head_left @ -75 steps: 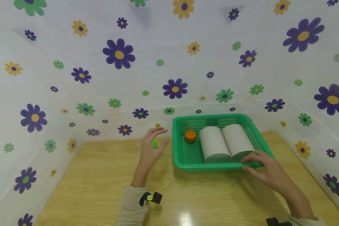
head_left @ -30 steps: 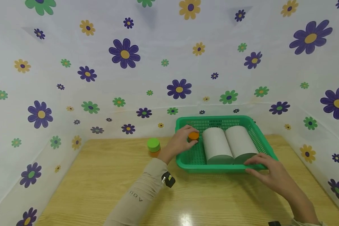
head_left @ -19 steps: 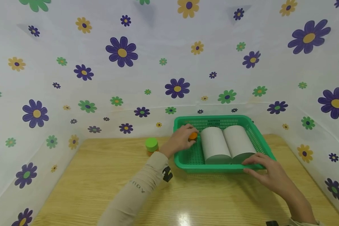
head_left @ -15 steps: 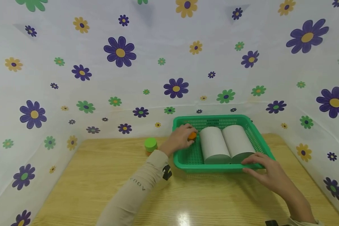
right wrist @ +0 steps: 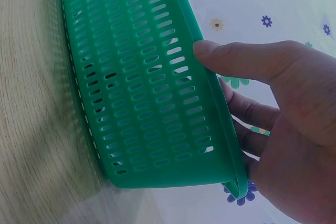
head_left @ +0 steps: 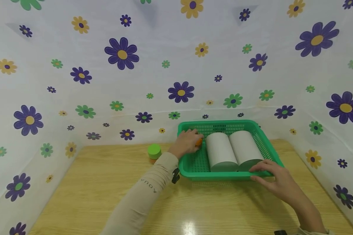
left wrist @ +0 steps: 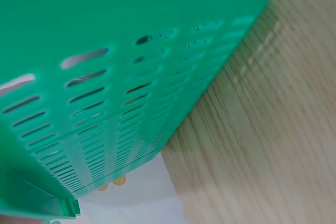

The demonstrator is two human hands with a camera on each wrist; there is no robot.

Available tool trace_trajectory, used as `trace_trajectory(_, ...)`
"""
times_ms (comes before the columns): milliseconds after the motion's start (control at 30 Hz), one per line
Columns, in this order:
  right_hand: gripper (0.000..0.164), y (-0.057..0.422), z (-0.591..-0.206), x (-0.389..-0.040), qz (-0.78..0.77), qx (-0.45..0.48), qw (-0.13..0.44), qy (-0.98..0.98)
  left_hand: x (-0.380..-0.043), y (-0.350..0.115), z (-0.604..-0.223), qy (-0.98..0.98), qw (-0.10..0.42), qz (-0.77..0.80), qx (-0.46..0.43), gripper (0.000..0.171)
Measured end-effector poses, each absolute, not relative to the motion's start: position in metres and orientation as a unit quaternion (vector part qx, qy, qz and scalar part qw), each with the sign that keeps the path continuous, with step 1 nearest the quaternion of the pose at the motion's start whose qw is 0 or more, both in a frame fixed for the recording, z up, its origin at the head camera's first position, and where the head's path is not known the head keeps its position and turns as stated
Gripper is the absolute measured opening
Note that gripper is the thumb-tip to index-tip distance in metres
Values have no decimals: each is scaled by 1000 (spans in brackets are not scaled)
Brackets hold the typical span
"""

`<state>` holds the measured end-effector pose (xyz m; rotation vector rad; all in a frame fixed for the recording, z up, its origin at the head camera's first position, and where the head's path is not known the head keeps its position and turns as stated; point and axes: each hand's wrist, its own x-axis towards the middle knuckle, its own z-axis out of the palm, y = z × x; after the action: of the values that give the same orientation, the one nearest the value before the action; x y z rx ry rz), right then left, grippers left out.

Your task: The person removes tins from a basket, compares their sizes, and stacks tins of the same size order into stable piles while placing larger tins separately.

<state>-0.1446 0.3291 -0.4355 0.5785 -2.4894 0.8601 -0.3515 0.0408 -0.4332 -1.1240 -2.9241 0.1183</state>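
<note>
A green plastic basket (head_left: 223, 175) with slotted walls stands on the table. In it, at the left back, is a small orange round thing (head_left: 198, 142), mostly covered by my left hand (head_left: 187, 142), whose fingers curl round it. Two white paper-covered rolls (head_left: 220, 150) lie side by side to its right. My right hand (head_left: 275, 178) grips the basket's near right rim. The right wrist view shows that thumb (right wrist: 210, 51) on the outer side of the rim and the other fingers beyond it. The left wrist view holds only the basket's outer wall and table, with the hand out of sight.
A green-topped piece (head_left: 154, 151) with orange below it stands on the wooden table (head_left: 106, 182), left of the basket and partly behind the left sleeve. A white flower-printed sheet (head_left: 153, 71) rises behind the table and along both sides.
My left hand has moved right from beside the green-topped piece into the basket, and its fingers have closed round the orange round thing. The right hand keeps its grip on the rim.
</note>
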Motion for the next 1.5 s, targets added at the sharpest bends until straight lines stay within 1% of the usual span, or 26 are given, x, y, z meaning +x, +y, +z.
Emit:
trace_trajectory(133,34,328,-434,-145,314,214,223,-898,-354,43,-436,-933,-13,78,-352,62)
trace_trajectory(267,35,328,-434,-145,313,212,223,-899,-353,43,-437,-931,-15,102,-351,65)
trace_trajectory(533,33,328,-435,-144,310,205,220,-902,-351,45,-436,-929,-33,123,-348,61)
trace_trajectory(733,36,330,-435,-144,310,211,222,-900,-351,47,-434,-931,-43,112,-346,57)
trace_trajectory(967,36,329,-434,-145,305,212,222,-901,-351,44,-434,-932,-36,72,-354,46)
trace_trajectory(1167,34,328,-434,-145,306,211,218,-902,-350,39,-432,-930,-24,36,-364,48)
trace_trajectory(1300,36,328,-435,-145,306,209,218,-903,-348,36,-429,-927,-22,7,-373,46)
trace_trajectory(1500,34,329,-435,-144,304,209,219,-903,-342,34,-422,-923,-18,-28,-383,45)
